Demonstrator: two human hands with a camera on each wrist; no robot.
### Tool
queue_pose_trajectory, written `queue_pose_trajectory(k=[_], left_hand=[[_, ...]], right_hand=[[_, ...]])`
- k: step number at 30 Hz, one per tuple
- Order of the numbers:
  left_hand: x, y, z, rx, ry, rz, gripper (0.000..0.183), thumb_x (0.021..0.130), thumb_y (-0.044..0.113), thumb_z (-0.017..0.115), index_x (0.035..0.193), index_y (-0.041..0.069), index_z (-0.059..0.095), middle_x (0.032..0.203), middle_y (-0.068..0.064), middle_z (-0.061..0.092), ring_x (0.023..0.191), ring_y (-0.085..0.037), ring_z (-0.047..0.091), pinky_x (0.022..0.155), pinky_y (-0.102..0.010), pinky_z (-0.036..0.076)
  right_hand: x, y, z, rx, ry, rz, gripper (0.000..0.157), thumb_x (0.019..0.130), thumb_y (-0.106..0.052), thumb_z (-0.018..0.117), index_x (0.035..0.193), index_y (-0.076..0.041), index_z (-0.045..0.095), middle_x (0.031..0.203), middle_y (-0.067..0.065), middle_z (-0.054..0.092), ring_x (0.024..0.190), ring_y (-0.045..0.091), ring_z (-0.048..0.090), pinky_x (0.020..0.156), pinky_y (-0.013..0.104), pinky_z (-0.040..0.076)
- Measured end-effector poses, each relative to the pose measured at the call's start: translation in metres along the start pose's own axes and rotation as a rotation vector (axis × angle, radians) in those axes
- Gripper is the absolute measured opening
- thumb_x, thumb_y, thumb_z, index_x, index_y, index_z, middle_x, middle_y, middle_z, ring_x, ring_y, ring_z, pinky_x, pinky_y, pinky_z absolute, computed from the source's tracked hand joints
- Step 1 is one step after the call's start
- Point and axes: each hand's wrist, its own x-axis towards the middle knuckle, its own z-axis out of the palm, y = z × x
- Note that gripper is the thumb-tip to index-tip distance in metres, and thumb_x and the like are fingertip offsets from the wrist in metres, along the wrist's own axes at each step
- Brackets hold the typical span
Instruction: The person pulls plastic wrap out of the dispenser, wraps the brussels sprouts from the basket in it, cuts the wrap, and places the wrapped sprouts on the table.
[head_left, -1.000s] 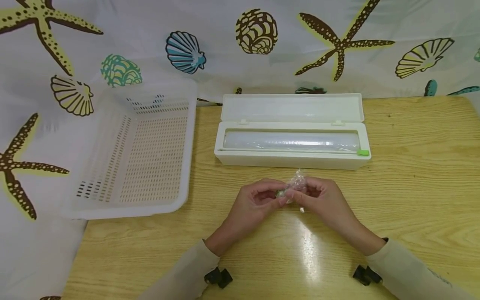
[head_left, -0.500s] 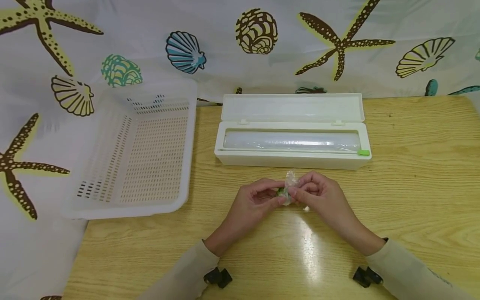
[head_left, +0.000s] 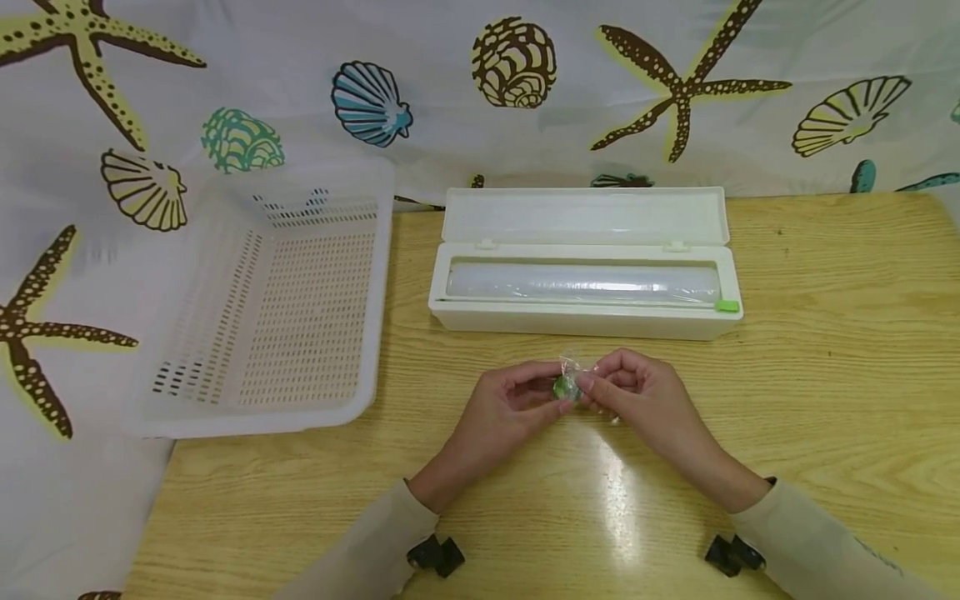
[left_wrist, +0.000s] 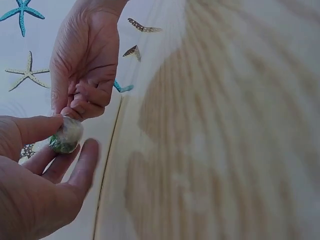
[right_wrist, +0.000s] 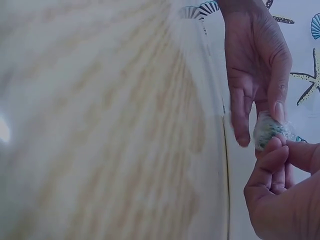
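Between the two hands is a small roundish green item wrapped in clear plastic film (left_wrist: 67,136); its exact kind is hidden by the wrap. My left hand (head_left: 506,412) pinches it between thumb and fingertips. From the other side my right hand (head_left: 648,400) pinches the film with thumb and index finger, other fingers curled. The green shows through the film in the right wrist view, where the wrapped item (right_wrist: 267,131) lies at both hands' fingertips. Behind the hands stands a white cling film dispenser box (head_left: 585,320) with its lid raised and a film roll (head_left: 585,282) inside.
A white perforated plastic basket (head_left: 363,333) stands on the left of the wooden table (head_left: 825,375). On the dispenser's front right edge sits a green slider cutter (head_left: 726,306). A curtain (head_left: 442,92) printed with shells and starfish hangs behind the table.
The loose film end has been drawn down and in around the green item, and the right fingers have shifted their pinch slightly. The left hand, dispenser and basket stay in place.
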Motion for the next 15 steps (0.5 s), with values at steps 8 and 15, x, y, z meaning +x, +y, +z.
queue_pose_trajectory(k=[8, 15], left_hand=[[-0.0015, 0.0016, 0.0018, 0.012, 0.03, 0.032, 0.037, 0.097, -0.004, 0.08, 0.133, -0.003, 0.074, 0.125, -0.013, 0.073, 0.105, -0.025, 0.073, 0.091, -0.037, 0.064], [-0.0001, 0.0037, 0.0041, 0.07, 0.07, 0.081, 0.029, 0.097, -0.001, 0.083, 0.126, -0.002, 0.079, 0.12, -0.011, 0.074, 0.106, -0.022, 0.069, 0.087, -0.031, 0.063]], right_hand=[[-0.0035, -0.0011, 0.002, -0.021, -0.025, -0.036, 0.015, 0.107, -0.012, 0.073, 0.107, 0.003, 0.073, 0.094, 0.016, 0.078, 0.083, 0.023, 0.074, 0.069, 0.028, 0.06], [-0.0071, 0.0003, 0.0017, -0.097, 0.0, -0.088, 0.013, 0.105, -0.014, 0.077, 0.106, -0.002, 0.08, 0.095, 0.012, 0.078, 0.079, 0.026, 0.071, 0.067, 0.028, 0.058]])
